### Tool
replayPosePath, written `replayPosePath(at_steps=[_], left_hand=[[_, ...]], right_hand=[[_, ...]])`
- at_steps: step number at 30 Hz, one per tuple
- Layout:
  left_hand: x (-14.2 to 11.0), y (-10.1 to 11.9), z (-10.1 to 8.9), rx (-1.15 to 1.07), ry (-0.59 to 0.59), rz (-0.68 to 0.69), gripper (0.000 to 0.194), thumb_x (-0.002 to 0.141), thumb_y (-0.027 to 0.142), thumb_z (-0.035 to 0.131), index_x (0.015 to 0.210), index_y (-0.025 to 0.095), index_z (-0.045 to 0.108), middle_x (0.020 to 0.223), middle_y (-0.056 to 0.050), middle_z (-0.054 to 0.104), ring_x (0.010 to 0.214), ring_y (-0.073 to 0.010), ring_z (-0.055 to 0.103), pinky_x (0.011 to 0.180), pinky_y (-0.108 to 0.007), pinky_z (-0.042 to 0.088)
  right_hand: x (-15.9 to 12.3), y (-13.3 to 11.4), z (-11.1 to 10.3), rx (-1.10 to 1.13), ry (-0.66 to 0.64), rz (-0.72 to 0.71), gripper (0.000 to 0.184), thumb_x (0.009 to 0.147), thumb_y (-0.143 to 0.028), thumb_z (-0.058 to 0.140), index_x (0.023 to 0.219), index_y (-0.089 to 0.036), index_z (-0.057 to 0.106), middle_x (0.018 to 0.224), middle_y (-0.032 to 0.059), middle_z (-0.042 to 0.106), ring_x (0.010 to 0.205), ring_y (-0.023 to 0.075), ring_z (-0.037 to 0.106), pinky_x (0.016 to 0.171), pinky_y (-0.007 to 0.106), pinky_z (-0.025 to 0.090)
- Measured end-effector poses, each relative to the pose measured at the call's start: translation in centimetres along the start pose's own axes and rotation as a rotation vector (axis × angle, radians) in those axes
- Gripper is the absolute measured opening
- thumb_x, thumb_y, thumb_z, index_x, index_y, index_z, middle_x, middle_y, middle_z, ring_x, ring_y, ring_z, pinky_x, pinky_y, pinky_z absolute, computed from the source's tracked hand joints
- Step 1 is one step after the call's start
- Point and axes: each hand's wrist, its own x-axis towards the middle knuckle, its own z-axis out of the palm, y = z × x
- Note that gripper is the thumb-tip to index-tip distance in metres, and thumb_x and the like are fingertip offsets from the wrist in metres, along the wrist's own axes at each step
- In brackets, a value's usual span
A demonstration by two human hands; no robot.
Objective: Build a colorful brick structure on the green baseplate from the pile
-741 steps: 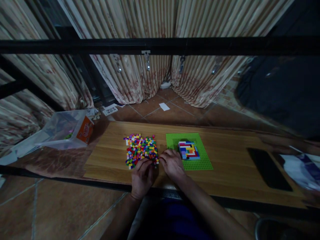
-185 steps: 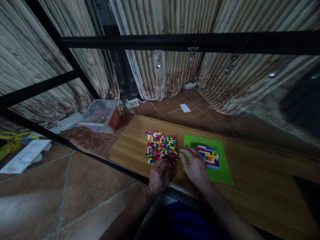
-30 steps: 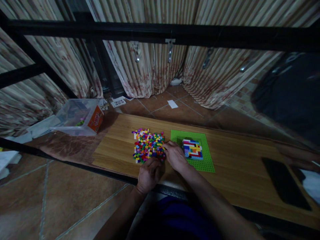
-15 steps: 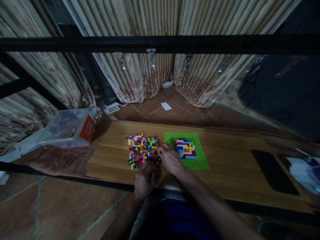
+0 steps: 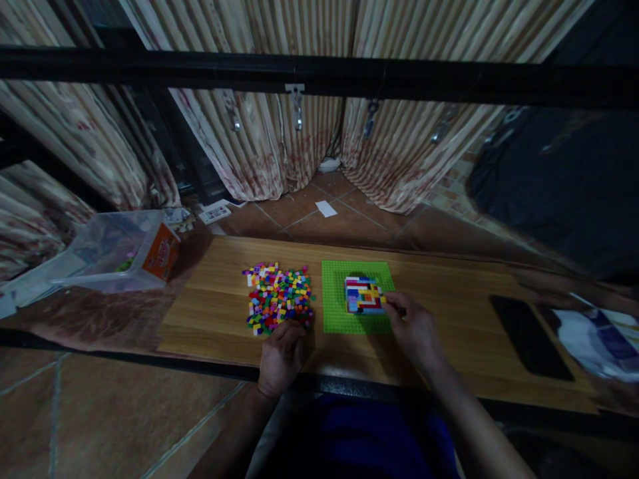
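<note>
A multicoloured block of toy bricks [image 5: 363, 296] stands on a green studded baseplate [image 5: 333, 318]. My right hand [image 5: 414, 326] is at the block's right edge, thumb and fingers pinched together; whatever is between the fingertips is too small to make out. To the left lies a loose pile of small coloured bricks [image 5: 279, 296]. My left hand [image 5: 282, 352] rests at the pile's near edge with its fingers curled closed, and its inside is hidden from view.
The wooden board [image 5: 210, 293] carries all of this. A clear plastic bin [image 5: 117, 256] with an orange label stands at the left. On the right lie a dark flat slab [image 5: 532, 339] and a white-and-purple package [image 5: 594, 339]. A dark rail [image 5: 319, 70] crosses before the curtains.
My right hand has moved from the brick pile rightward to the right side of the brick block. My left hand stays by the pile, still curled. The view has shifted slightly.
</note>
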Motion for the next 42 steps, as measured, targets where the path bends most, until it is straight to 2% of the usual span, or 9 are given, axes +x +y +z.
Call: replayPosePath(at_steps=[4,16,26,30,34,42], left_hand=[[0.0,-0.1,0.0,0.004,-0.006,-0.003,0.018,0.086,0.009,0.046,0.083,0.018,0.060,0.086,-0.005,0.064,0.080,-0.0143,0.064,0.071,-0.026,0.054],[-0.1,-0.3,0.1,-0.009,-0.021,-0.003,0.018,0.086,0.008,0.045,0.083,0.017,0.060,0.086,-0.005,0.064,0.080,-0.0142,0.064,0.071,-0.025,0.053],[-0.2,-0.2,0.2,-0.004,-0.018,-0.034,0.018,0.088,0.010,0.045,0.082,0.016,0.061,0.087,-0.007,0.065,0.083,-0.0154,0.064,0.073,-0.027,0.054],[-0.3,-0.3,0.3,-0.005,-0.024,-0.032,0.018,0.088,0.010,0.045,0.083,0.016,0.061,0.087,-0.007,0.065,0.082,-0.0152,0.064,0.073,-0.027,0.053],[-0.3,-0.3,0.2,-0.002,-0.023,-0.019,0.018,0.087,0.010,0.045,0.083,0.016,0.061,0.086,-0.006,0.065,0.081,-0.0147,0.064,0.071,-0.026,0.053],[-0.1,-0.1,0.0,-0.015,-0.030,-0.018,0.017,0.086,0.009,0.046,0.084,0.017,0.060,0.086,-0.006,0.064,0.080,-0.0139,0.063,0.070,-0.025,0.052]], right_hand=[[0.5,1.8,0.2,0.007,0.010,0.060,0.027,0.084,-0.039,0.053,0.095,-0.018,0.066,0.093,0.0089,0.071,0.082,0.0220,0.066,0.078,0.037,0.051],[1.4,1.6,1.1,0.065,-0.014,0.091,0.027,0.080,-0.035,0.056,0.098,-0.018,0.067,0.095,0.0092,0.073,0.085,0.0213,0.068,0.082,0.038,0.052],[1.5,2.8,1.2,0.219,0.007,0.152,0.041,0.078,-0.048,0.060,0.104,-0.017,0.068,0.097,0.0104,0.073,0.087,0.0236,0.068,0.081,0.040,0.053],[2.0,3.2,1.8,0.304,0.042,0.259,0.044,0.077,-0.053,0.058,0.099,-0.017,0.070,0.094,0.0098,0.073,0.082,0.0234,0.067,0.076,0.040,0.053],[2.5,2.7,2.3,0.377,0.054,0.396,0.047,0.070,-0.056,0.063,0.094,-0.016,0.072,0.089,0.0101,0.074,0.076,0.0230,0.067,0.070,0.038,0.053],[2.7,2.6,2.3,0.366,0.053,0.424,0.052,0.066,-0.057,0.068,0.095,-0.015,0.072,0.089,0.0106,0.074,0.079,0.0236,0.066,0.069,0.036,0.052]])
